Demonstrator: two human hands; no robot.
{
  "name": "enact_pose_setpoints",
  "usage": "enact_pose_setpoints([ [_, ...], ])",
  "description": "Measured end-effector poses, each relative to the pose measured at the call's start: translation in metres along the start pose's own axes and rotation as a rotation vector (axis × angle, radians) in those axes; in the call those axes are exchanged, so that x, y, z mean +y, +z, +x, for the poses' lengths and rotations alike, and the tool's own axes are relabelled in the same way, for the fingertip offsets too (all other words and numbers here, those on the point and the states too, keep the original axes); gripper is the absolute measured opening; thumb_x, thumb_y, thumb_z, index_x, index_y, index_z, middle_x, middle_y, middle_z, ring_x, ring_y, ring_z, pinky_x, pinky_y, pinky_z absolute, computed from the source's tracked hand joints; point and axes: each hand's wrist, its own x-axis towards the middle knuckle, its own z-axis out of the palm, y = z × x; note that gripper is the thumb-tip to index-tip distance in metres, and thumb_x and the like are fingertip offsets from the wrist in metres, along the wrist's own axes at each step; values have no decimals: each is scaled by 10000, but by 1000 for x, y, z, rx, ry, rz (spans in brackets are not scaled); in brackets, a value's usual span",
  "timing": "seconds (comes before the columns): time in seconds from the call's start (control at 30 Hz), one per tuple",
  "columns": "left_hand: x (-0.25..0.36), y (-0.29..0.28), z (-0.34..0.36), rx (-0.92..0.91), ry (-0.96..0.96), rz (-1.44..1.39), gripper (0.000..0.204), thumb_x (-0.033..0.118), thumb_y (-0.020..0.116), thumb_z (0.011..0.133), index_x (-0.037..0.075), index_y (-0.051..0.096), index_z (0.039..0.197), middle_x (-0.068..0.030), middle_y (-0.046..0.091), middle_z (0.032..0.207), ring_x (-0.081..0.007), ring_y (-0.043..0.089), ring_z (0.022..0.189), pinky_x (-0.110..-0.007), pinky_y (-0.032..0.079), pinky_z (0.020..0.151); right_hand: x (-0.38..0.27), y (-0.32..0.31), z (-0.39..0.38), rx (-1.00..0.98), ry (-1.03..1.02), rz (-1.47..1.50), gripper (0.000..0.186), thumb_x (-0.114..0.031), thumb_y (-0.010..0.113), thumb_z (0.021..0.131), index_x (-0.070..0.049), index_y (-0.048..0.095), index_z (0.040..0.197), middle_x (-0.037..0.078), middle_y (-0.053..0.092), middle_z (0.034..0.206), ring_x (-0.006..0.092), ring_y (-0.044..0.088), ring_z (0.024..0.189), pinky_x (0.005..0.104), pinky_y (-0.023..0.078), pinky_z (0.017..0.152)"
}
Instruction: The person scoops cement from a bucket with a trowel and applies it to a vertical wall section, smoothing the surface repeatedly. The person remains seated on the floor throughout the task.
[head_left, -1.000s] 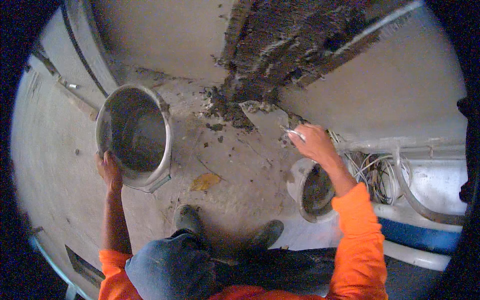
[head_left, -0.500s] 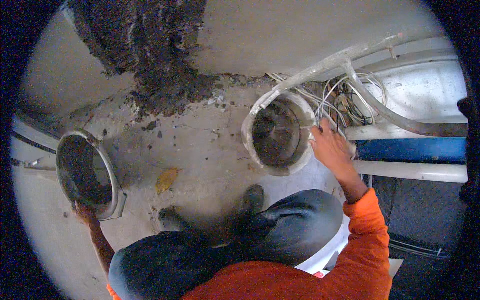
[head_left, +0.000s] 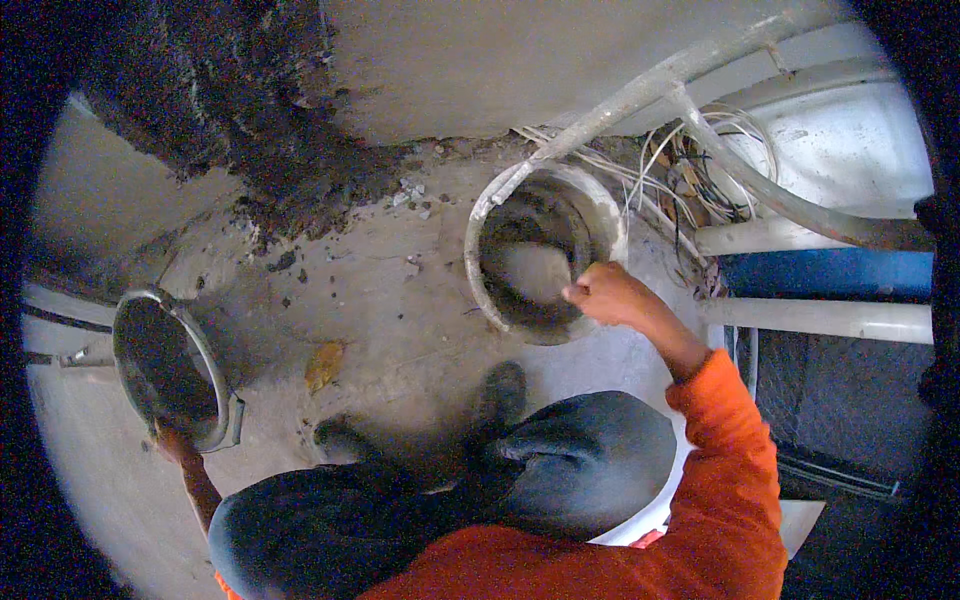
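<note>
My left hand (head_left: 178, 446) is closed on the lower rim of a tilted grey bucket (head_left: 222, 378), whose inside is dark. Over the right edge of a second bucket (head_left: 478, 240), its pale rim crusted with dried material, my right hand (head_left: 612, 296) is closed in a fist. A pale grey, rounded patch (head_left: 533, 272) shows inside that bucket beside the fist. Whether it is a tool in my hand or part of the contents, I cannot tell. Wet-looking grey material lines the inside wall.
A dark mound (head_left: 290, 170) lies against the wall, with crumbs scattered on the floor. Pale cables (head_left: 655, 190) tangle behind the right bucket, under a crusted pipe frame (head_left: 640, 90). White pipes (head_left: 820, 318) lie at the right. A yellow leaf (head_left: 323, 366) rests before my feet.
My right hand has moved from the bucket's right rim inward and down over its opening. A pale patch now shows inside. The left hand keeps its hold on the tilted bucket.
</note>
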Motion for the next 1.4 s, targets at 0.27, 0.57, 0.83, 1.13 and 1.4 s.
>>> enact_pose_setpoints([
  [0.27, 12, 2, 6, 8, -120, -388, 394, 376, 547, 974, 19, 613, 1126, -93, 664, 907, -237, 607, 793, -416, 505, 682, -24, 18, 0, 329, -68, -717, 211, -161, 587, 880, -33, 754, 888, 219, 722, 921, 346, 736, 845, 489, 594, 733],
  [0.57, 5, 1, 6, 45, -260, -478, 386, 355, 573, 956, 14, 601, 1136, -93, 647, 896, -245, 608, 814, -413, 507, 709, -2, -10, 7, 114, 88, -222, 373, -316, 589, 937, 10, 746, 846, 210, 710, 772, 429, 711, 737, 538, 573, 791],
  [0.83, -7, 8, 6, 30, -260, -312, 388, 325, 550, 959, 18, 627, 1184, -155, 624, 1085, -265, 602, 915, -406, 523, 785, -23, 18, -13, 298, -18, -528, 248, -192, 566, 889, -33, 753, 854, 201, 722, 885, 389, 712, 868, 502, 593, 766],
  [1.13, 6, -1, -5, 161, -69, 145, 411, 328, 517, 946, 15, 629, 1187, -246, 591, 1138, -390, 596, 1036, -492, 488, 816, -15, -12, -7, 301, 182, -389, 342, -327, 602, 917, -10, 730, 915, 266, 692, 968, 437, 676, 951, 521, 550, 853],
  [1.4, 42, -1, -16, 136, -374, -565, 380, 272, 592, 928, 26, 616, 1216, -200, 608, 1139, -361, 599, 1026, -463, 517, 849, -13, 14, -15, 196, -125, -326, 361, -337, 592, 937, -4, 718, 873, 232, 711, 858, 403, 705, 779, 536, 563, 738],
])
